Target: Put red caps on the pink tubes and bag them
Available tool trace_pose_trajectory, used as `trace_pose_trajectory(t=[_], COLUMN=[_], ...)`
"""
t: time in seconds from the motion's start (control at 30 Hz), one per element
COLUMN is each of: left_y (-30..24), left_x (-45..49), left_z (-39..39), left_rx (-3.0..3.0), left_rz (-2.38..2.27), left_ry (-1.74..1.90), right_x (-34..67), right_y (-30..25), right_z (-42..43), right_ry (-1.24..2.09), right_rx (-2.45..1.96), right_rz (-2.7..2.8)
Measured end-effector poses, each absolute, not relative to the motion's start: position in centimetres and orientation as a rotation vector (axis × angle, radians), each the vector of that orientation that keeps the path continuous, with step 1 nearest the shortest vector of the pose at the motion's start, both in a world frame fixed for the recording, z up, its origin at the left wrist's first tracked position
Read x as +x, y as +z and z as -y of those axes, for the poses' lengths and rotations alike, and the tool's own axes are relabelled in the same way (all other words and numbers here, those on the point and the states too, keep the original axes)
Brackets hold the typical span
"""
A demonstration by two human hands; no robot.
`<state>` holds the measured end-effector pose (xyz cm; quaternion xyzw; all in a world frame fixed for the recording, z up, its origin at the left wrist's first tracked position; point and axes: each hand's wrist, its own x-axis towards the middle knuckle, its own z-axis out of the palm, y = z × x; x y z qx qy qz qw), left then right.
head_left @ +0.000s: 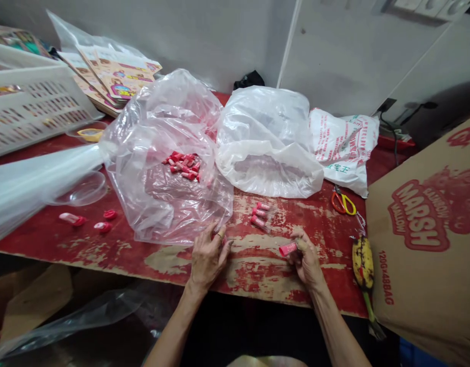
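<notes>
Between the fingertips of my right hand (305, 257) is a small pink-red tube (288, 248) with pale print, its red end facing left. My left hand (208, 257) rests at the front edge of a clear plastic bag (154, 209), fingers curled; a bit of red shows by its thumb, but I cannot make out what it is. Inside that bag lies a heap of similar red tubes (185, 165). Beyond and between my hands, three more printed tubes (259, 214) lie side by side on the worn red table (250, 275).
A whitish open bag (265, 168) stands behind the loose tubes. Scissors (343, 202) and a spotted banana (362, 262) lie at right, beside a cardboard box (425, 255). At left are a clear lid (80, 188), a few red-capped pieces (103, 227) and a white basket (39, 102).
</notes>
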<state>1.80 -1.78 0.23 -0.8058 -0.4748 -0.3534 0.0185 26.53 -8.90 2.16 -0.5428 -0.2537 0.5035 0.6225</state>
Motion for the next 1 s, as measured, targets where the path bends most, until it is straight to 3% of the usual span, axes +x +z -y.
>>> trace_pose_trajectory(t=[0.17, 0.43, 0.6, 1.0], left_y=[0.3, 0.3, 0.1, -0.2], left_x=[1.8, 1.7, 1.7, 1.7], left_z=[1.7, 1.8, 1.9, 2.0], left_rx=[-2.498, -2.515, -2.520, -2.547], left_rz=[1.471, 1.505, 1.533, 1.554], left_ry=[-1.099, -1.099, -1.097, -1.207], right_x=[27.3, 27.7, 28.1, 28.2], right_y=[1.6, 4.4, 4.6, 1.9], right_z=[9.3, 9.9, 9.8, 9.5], right_ry=[1.069, 0.323, -0.035, 0.043], right_rx=[-1.331, -1.501, -1.540, -1.525], right_rz=[0.827, 1.624, 1.705, 1.698])
